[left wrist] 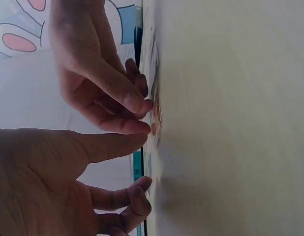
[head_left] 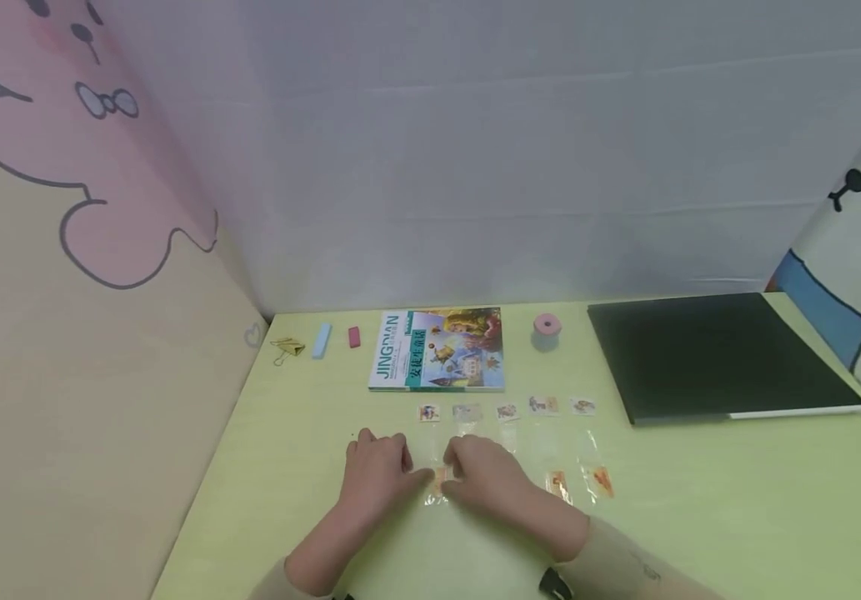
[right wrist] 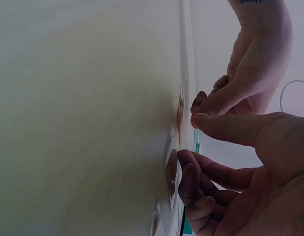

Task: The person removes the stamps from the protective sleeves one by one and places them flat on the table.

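Note:
A small orange stamp-like picture (head_left: 438,480) in a clear plastic strip lies on the table between both hands. My left hand (head_left: 379,468) reaches its straight thumb to the strip's left edge, its other fingers loosely bent over the table. From the right, my right hand (head_left: 492,475) sets thumb and forefinger at the strip, their tips apart. In the right wrist view, the right thumb (right wrist: 216,125) meets the left thumb tip beside the orange picture (right wrist: 180,115). Two more orange pictures, one (head_left: 558,485) near the right wrist and one (head_left: 601,481) farther right, lie in clear strips.
Behind the hands runs a row of several small pictures (head_left: 507,412). Farther back lie a book (head_left: 445,350), a pink roll (head_left: 547,325), a pink block (head_left: 354,337), a light blue stick (head_left: 321,341) and gold binder clips (head_left: 289,347). A black folder (head_left: 715,358) lies at right.

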Tool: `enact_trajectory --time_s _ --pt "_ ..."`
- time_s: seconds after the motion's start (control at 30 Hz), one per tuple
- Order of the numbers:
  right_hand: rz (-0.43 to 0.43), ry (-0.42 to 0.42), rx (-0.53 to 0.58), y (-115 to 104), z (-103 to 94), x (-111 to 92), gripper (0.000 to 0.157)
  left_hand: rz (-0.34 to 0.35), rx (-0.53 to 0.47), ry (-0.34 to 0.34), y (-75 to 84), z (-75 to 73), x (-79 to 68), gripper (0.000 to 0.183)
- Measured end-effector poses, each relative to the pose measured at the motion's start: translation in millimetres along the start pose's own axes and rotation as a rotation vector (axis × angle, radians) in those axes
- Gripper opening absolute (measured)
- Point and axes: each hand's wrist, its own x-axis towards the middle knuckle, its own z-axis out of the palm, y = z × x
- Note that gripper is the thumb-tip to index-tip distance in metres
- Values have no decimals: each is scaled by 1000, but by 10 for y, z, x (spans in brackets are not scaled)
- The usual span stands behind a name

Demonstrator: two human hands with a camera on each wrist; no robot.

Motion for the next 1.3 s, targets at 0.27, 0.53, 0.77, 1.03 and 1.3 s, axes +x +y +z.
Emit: enact_trajectory --time_s 0.27,0.53,0.77,1.03,1.3 --pt "-47 76 -170 -107 144 22 26 50 47 26 35 71 -155 46" --pt "-67 79 -206 -112 159 25 26 70 4 22 80 91 -190 36" --pt "-89 63 -231 -92 165 51 18 65 -13 37 95 147 -208 33" --pt "-137 78 -185 -73 147 72 13 69 -30 65 100 146 -232 29" --pt "-61 -30 145 -7 12 57 10 85 -110 122 47 172 -216 27"
